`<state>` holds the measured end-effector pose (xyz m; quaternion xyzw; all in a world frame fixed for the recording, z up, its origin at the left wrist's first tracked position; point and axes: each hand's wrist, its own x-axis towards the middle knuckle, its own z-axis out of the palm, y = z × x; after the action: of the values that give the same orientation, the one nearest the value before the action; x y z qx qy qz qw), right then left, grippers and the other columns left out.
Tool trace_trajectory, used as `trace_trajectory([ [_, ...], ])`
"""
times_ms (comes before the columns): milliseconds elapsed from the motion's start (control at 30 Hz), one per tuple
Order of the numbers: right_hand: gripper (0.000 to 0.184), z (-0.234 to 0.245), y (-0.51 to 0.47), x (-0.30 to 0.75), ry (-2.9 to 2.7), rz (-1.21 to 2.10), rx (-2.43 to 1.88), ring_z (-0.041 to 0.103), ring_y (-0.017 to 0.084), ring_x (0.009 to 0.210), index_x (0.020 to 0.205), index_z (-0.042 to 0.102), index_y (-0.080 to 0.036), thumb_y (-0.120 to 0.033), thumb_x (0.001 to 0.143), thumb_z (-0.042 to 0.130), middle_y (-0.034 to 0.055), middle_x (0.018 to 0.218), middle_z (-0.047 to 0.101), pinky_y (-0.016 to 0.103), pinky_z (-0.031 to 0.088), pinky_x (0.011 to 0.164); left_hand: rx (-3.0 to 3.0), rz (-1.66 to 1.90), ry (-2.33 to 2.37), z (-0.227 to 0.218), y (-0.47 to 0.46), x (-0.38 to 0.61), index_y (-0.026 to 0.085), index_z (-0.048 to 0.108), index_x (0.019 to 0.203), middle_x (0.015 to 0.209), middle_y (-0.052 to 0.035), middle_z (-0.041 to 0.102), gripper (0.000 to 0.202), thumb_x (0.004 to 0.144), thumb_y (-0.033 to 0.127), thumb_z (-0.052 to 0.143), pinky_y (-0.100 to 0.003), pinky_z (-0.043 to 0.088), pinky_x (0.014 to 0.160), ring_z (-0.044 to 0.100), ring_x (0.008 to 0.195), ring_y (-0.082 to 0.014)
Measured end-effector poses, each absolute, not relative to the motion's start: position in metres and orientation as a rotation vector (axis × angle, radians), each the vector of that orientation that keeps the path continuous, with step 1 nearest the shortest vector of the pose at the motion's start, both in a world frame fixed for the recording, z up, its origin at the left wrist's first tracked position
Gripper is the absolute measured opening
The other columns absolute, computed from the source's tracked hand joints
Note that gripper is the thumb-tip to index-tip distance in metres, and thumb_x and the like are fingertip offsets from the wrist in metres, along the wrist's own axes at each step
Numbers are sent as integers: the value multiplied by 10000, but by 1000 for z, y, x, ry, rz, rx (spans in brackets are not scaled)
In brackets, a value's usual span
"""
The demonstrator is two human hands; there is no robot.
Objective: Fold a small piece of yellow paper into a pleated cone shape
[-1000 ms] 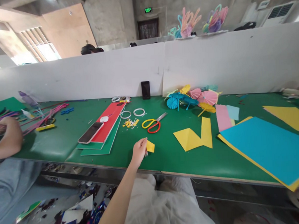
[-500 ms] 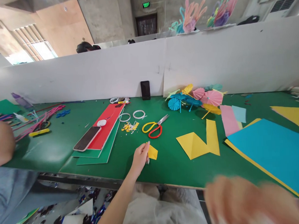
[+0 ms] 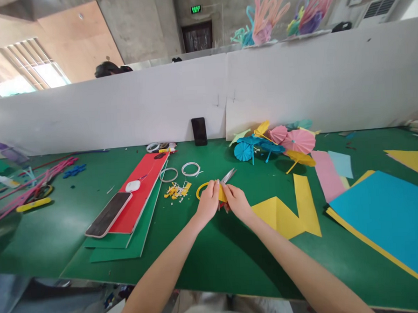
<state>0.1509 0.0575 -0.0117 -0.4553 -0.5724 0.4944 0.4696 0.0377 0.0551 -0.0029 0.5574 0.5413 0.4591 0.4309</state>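
My left hand (image 3: 208,204) and my right hand (image 3: 236,202) meet over the green table (image 3: 214,259), both pinching a small folded yellow paper piece (image 3: 221,194) between their fingertips. Right behind the hands lie scissors (image 3: 227,176) with yellow and red handles, partly covered by my fingers. A cut yellow paper sheet (image 3: 289,212) lies flat just to the right of my right hand.
Red and green sheets (image 3: 136,211) with a phone (image 3: 107,220) and a white mouse-like item lie left. Yellow scraps (image 3: 176,191) and tape rings sit near. Paper umbrellas (image 3: 274,141) stand at the back, a blue sheet (image 3: 390,217) right, pipe cleaners far left.
My right hand came in from the lower right and joined the left on the yellow piece. Both hands moved forward to just in front of the scissors. The neighbour's arm at left is out of view.
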Motion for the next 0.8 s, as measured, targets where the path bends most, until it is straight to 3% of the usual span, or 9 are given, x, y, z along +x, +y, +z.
trace_trajectory([
  [300,411,-25,48,156,-1140,1319,-1069,409,89,318,628,446,-205,-563,815,529,-65,423,448,206,309,314,1270,969,1105,1,45,34,190,458,868,537,60,509,310,782,469,564,-217,407,467,498,445,-104],
  [467,358,-23,48,157,-988,1537,-939,429,89,337,719,497,-187,-529,817,534,-57,460,487,191,360,327,1198,992,1069,7,42,33,190,451,941,579,55,513,319,794,449,567,-209,408,467,497,461,-93],
  [567,322,-19,47,159,-926,1656,-850,461,101,358,785,538,-175,-494,824,528,-32,502,538,194,375,328,1160,983,1012,10,40,32,196,421,1144,589,55,513,451,796,433,583,-212,407,447,483,448,-92],
  [667,316,-14,44,160,-886,1747,-780,481,105,372,798,557,-168,-481,826,522,-18,521,558,196,383,339,1107,973,948,13,39,29,236,274,1352,601,52,527,661,803,394,606,-210,419,461,495,462,-96],
  [800,306,-7,43,161,-846,1832,-731,461,98,364,767,548,-176,-478,813,538,-31,503,531,191,361,335,1045,953,939,13,38,26,310,209,1414,635,34,550,721,815,400,598,-212,429,466,524,501,-115],
])
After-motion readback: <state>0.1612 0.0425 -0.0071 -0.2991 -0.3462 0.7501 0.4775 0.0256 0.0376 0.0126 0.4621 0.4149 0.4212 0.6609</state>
